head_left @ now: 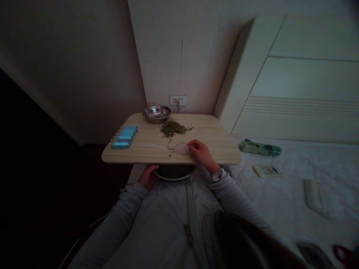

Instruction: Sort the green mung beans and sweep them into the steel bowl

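My left hand [149,176] grips the left rim of a dark round bowl [174,173] at my lap, just under the table's front edge. Most of its fingers are hidden. On the small wooden table [146,138], my right hand [200,152] has its fingers pinched on a thin, pale, see-through piece [181,148] that lies close to the tabletop; its exact kind is unclear. Beyond that hand spreads a loose pile of small greenish-brown grains [172,129]. A few stray grains trail toward the pale piece.
A shiny metal bowl [157,114] stands at the table's back left, near a wall socket [178,100]. Blurred-out blue item [125,137] lies at the left. On the bed [291,201] at right are a green bottle-like object [260,148] and a phone-like object [267,171].
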The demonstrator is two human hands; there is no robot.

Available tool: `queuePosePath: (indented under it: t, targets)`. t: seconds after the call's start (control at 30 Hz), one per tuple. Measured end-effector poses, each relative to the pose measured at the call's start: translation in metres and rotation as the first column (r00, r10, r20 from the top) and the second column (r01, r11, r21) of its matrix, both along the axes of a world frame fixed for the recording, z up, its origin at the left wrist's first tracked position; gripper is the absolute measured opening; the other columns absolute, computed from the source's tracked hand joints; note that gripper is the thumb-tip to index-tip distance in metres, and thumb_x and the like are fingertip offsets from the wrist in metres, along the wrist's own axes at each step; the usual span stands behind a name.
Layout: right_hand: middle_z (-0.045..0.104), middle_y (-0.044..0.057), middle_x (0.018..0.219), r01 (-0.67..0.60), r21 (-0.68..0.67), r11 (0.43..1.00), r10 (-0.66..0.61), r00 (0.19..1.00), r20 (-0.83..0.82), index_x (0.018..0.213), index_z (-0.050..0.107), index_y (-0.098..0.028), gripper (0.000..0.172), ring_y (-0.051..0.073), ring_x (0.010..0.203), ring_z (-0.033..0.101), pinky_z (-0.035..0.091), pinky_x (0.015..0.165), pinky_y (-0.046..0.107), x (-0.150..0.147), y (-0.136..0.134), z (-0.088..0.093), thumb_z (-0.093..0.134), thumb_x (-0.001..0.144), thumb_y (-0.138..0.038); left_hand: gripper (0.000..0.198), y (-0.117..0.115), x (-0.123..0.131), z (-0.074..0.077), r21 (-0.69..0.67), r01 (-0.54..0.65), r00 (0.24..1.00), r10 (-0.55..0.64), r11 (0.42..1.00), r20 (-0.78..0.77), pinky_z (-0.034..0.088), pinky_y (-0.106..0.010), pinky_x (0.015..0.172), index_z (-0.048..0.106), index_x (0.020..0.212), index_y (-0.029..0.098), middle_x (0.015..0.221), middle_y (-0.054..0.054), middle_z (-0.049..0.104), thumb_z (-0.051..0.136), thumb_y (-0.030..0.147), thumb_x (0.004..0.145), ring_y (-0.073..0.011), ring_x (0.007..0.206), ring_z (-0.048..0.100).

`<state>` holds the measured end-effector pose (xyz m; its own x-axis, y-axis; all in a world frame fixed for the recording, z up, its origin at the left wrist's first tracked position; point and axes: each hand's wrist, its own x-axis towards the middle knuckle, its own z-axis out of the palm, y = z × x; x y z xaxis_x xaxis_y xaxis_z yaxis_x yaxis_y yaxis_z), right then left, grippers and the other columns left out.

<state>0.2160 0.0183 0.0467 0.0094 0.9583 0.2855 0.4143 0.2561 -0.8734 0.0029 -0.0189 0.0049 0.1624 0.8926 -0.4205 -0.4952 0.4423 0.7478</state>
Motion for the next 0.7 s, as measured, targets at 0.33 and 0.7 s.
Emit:
queuePosePath:
  t: [0.33,0.7]
  targets:
    - [0.053,-0.002,0.061,0.002,0.007,1.0,-0.002,1.0,0.011,0.071,0.053,-0.016,0.015,0.01,0.058,0.046,0.035,0.056,0.023,0.0006,-0.0001,0.0002,0.044,0.063,-0.025,0.013,-0.0006,0.0005,0.0006,-0.011,-0.002,1.0,0.002,1.0,0.01,0.046,-0.033,0.073,0.059,0.071,0.015,0.072,-0.003,0.066,0.048,0.013,0.064,-0.0198,0.085,0.057]
    - [0.053,-0.002,0.062,0.009,0.019,1.0,-0.01,0.999,0.042,0.072,0.053,-0.017,0.015,0.01,0.058,0.047,0.035,0.056,0.023,0.0013,0.0002,-0.0014,0.045,0.064,-0.025,0.012,0.0003,-0.0006,-0.0004,-0.019,0.004,1.0,-0.004,1.0,0.01,0.047,-0.032,0.07,0.059,0.072,0.016,0.073,-0.002,0.066,0.049,0.015,0.065,-0.0194,0.082,0.058]
